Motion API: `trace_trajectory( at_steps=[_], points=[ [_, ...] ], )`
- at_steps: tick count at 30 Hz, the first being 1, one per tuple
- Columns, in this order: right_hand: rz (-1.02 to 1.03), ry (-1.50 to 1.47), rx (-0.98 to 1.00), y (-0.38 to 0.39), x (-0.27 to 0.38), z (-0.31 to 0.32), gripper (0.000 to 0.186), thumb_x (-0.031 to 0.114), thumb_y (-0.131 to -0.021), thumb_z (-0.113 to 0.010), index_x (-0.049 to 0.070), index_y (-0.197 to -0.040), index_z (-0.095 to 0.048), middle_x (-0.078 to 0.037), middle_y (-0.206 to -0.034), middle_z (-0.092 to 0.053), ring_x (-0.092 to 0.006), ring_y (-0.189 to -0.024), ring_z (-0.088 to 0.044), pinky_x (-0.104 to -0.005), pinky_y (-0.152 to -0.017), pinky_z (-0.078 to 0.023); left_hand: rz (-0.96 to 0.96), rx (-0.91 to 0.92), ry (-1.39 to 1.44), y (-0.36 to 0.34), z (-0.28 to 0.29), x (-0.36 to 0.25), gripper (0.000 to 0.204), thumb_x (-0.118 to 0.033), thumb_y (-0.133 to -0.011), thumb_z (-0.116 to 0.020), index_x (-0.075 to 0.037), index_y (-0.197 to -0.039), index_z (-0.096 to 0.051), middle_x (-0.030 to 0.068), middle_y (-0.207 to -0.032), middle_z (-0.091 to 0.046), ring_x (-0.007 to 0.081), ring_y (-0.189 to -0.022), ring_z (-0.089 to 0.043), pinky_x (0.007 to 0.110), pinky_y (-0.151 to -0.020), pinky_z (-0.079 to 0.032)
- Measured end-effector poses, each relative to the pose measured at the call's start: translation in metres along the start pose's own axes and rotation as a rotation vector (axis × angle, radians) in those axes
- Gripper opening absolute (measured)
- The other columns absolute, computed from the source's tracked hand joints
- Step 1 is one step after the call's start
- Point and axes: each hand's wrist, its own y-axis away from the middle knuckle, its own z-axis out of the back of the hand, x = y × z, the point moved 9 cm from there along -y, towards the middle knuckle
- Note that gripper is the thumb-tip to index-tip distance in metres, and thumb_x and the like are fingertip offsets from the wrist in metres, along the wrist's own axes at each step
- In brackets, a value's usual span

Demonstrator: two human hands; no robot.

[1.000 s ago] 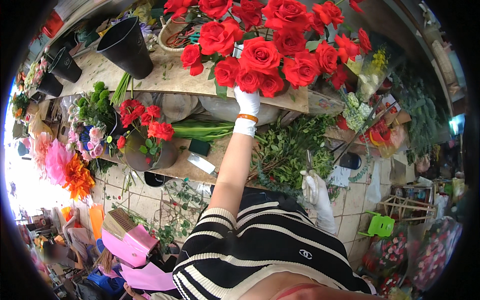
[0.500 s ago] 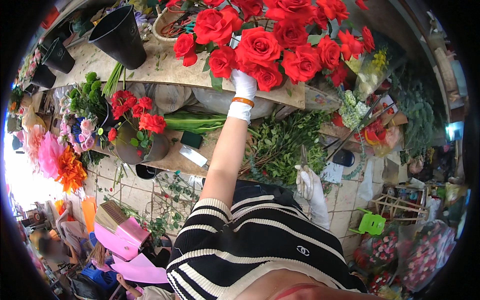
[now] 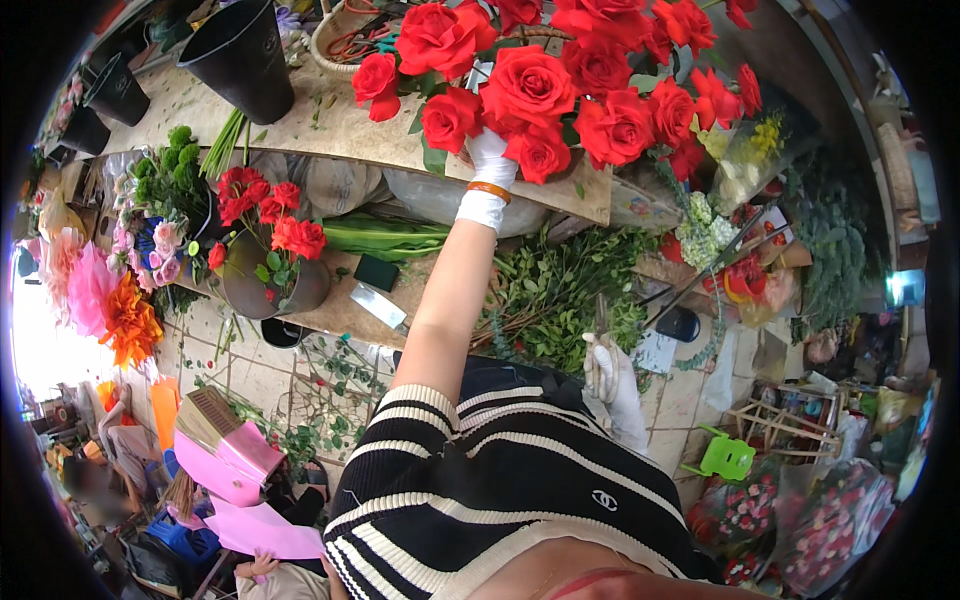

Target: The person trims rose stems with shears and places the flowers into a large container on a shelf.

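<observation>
A big bunch of red roses (image 3: 528, 85) fills the top of the head view above the wooden bench. My left hand (image 3: 488, 162), in a white glove with an orange bracelet at the wrist, reaches up under the lowest blooms. Petals and leaves cover its fingers, so its grip does not show. On the right, close to my body, my gloved right hand (image 3: 612, 380) is closed around a slim pointed metal tool (image 3: 601, 315), its tip upward. Green leafy stems (image 3: 570, 300) lie in a heap just beyond that hand.
Black buckets (image 3: 240, 60) stand on the bench (image 3: 370, 125) at the far left. A dark pot (image 3: 262, 280) holds smaller red flowers. Near it lies a dark green block (image 3: 376, 272). A green stool (image 3: 727, 456) and wrapped bouquets (image 3: 838, 520) are at right. Another person's hand (image 3: 262, 565) touches pink paper.
The view has shifted slightly. The roses sit a little further right in it, with my left hand still beneath them. My right hand, still holding the metal tool, appears slightly further left.
</observation>
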Motion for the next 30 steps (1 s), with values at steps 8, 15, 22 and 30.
trace_trajectory(
  at_steps=[8,15,22,30],
  points=[
    [-0.025,0.112,0.02,0.001,0.005,-0.013,0.038,0.031,-0.092,-0.053,0.002,-0.116,-0.05,0.0,-0.071,-0.053,-0.0064,-0.049,-0.047,-0.019,-0.042,-0.036,0.345,-0.066,0.673,0.004,-0.016,0.048,0.043,-0.028,-0.081,-0.06,-0.004,-0.116,-0.051,0.0087,-0.113,-0.059,0.0253,-0.103,-0.057,0.036,-0.088,-0.045],
    [-0.003,0.195,0.024,0.004,0.006,-0.017,0.042,0.034,-0.091,-0.053,0.001,-0.117,-0.052,0.001,-0.075,-0.052,-0.0051,-0.058,-0.045,-0.0181,-0.049,-0.033,0.207,-0.004,0.264,0.009,-0.016,0.032,0.041,-0.025,-0.084,-0.056,-0.004,-0.118,-0.05,0.0096,-0.113,-0.059,0.0246,-0.103,-0.058,0.036,-0.087,-0.046],
    [-0.024,0.068,-0.007,0.002,-0.013,-0.014,0.034,0.022,-0.091,-0.054,0.002,-0.119,-0.05,-0.001,-0.07,-0.053,-0.0087,-0.05,-0.049,-0.0204,-0.043,-0.038,0.216,-0.008,0.285,0.029,-0.025,0.031,0.039,-0.022,-0.087,-0.053,-0.004,-0.121,-0.049,0.0104,-0.114,-0.059,0.0239,-0.102,-0.059,0.035,-0.087,-0.047],
    [-0.065,0.101,0.012,-0.009,-0.023,-0.052,0.036,0.024,-0.091,-0.054,0.002,-0.12,-0.05,-0.001,-0.068,-0.053,-0.0073,-0.049,-0.049,-0.0196,-0.041,-0.038,0.265,0.151,0.068,0.067,0.039,-0.014,0.043,-0.014,-0.081,-0.059,-0.006,-0.122,-0.05,0.0112,-0.107,-0.063,0.0263,-0.095,-0.063,0.033,-0.08,-0.05]
  ],
)
